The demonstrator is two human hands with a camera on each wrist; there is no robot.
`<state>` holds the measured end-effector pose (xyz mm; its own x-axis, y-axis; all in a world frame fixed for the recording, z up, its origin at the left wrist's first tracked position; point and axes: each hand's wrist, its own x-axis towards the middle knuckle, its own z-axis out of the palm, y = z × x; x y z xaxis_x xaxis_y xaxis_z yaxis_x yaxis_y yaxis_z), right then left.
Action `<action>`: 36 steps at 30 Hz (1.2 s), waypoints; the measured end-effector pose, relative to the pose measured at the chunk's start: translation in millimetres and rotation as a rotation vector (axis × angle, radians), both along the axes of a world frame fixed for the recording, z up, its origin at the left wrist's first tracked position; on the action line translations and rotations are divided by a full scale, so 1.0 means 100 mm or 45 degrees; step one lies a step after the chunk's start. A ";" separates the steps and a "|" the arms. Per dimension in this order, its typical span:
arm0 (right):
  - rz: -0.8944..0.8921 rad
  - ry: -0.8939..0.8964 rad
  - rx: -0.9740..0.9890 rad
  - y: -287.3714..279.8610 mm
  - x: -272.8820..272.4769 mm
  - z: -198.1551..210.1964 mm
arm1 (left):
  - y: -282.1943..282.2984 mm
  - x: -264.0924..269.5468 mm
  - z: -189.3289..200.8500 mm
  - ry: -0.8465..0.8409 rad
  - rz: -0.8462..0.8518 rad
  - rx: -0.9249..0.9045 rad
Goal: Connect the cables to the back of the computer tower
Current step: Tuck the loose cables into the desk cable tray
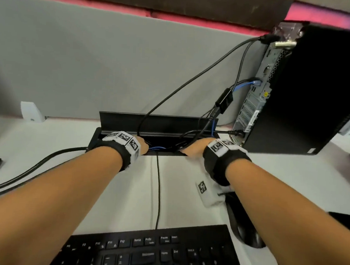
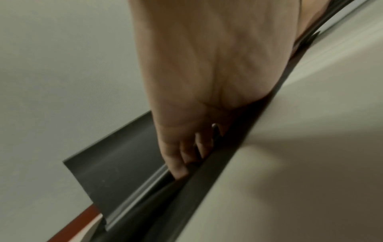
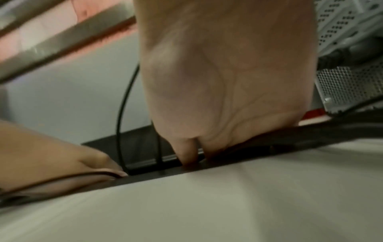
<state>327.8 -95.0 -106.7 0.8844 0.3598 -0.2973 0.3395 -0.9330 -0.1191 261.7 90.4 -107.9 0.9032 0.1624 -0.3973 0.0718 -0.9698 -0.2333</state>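
Observation:
The black computer tower (image 1: 307,95) stands at the right of the white desk, its back panel (image 1: 256,96) facing left. A black cable (image 1: 194,76), a blue network cable (image 1: 244,84) and a power plug (image 1: 236,133) sit in that panel. Both hands reach into a black cable trough (image 1: 156,123) sunk in the desk. My left hand (image 1: 142,145) has its fingers (image 2: 186,157) down in the slot, and a thin black cable (image 3: 93,174) runs between thumb and fingers. My right hand (image 1: 195,148) dips its fingers (image 3: 186,152) into the trough, tips hidden.
A black keyboard (image 1: 152,254) lies at the front edge, its thin cable (image 1: 158,192) running up to the trough. Thick black cables (image 1: 34,166) come in from the left. A grey partition (image 1: 92,55) backs the desk. A black mouse (image 1: 245,233) lies under my right forearm.

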 end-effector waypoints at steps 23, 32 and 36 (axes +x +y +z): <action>-0.140 -0.058 0.299 -0.18 -0.04 0.05 | -0.65 0.23 0.41 -0.261 0.121 -0.181; -0.053 0.190 0.104 0.14 -0.08 0.01 | -0.50 0.49 0.08 -0.080 0.314 -0.263; -0.104 0.069 -0.006 0.09 -0.08 0.10 | -0.43 0.53 0.05 -0.108 0.286 -0.239</action>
<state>320.3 -86.4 -97.0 0.8933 0.2859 -0.3469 0.2557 -0.9578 -0.1310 314.5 47.1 -102.9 0.8841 0.2930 -0.3640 0.3011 -0.9529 -0.0358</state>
